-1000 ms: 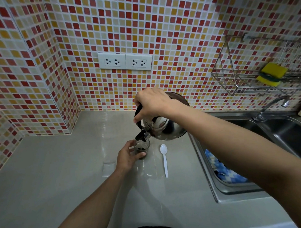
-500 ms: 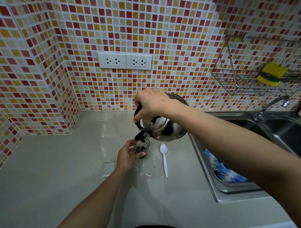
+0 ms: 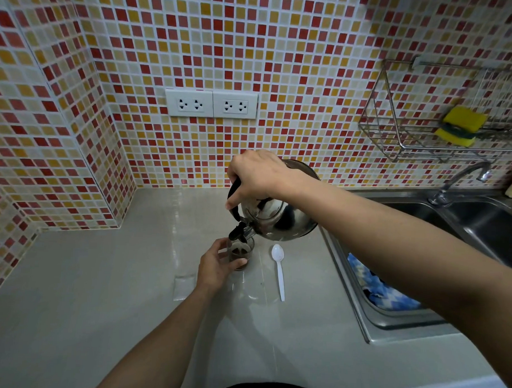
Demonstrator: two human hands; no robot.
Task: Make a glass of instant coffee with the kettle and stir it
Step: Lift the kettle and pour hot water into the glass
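Observation:
A shiny steel kettle (image 3: 280, 220) hangs tilted above the counter, its black spout pointing down into a small clear glass (image 3: 241, 252) that holds dark brown coffee. My right hand (image 3: 258, 176) is shut on the kettle's black handle from above. My left hand (image 3: 217, 265) wraps the glass from the left, thumb on its front. A white plastic spoon (image 3: 279, 268) lies on the grey counter (image 3: 100, 290) just right of the glass, bowl pointing away from me.
A steel sink (image 3: 404, 323) with a blue patterned cloth (image 3: 382, 291) inside lies to the right, tap (image 3: 464, 178) behind it. A wire rack (image 3: 396, 135) on the tiled wall holds a yellow sponge (image 3: 460, 125). Two wall sockets (image 3: 211, 103) sit above the counter. A clear torn sachet (image 3: 184, 287) lies by my left wrist.
Almost nothing differs: the kettle stays tilted over the glass and both hands keep their grips in the same places.

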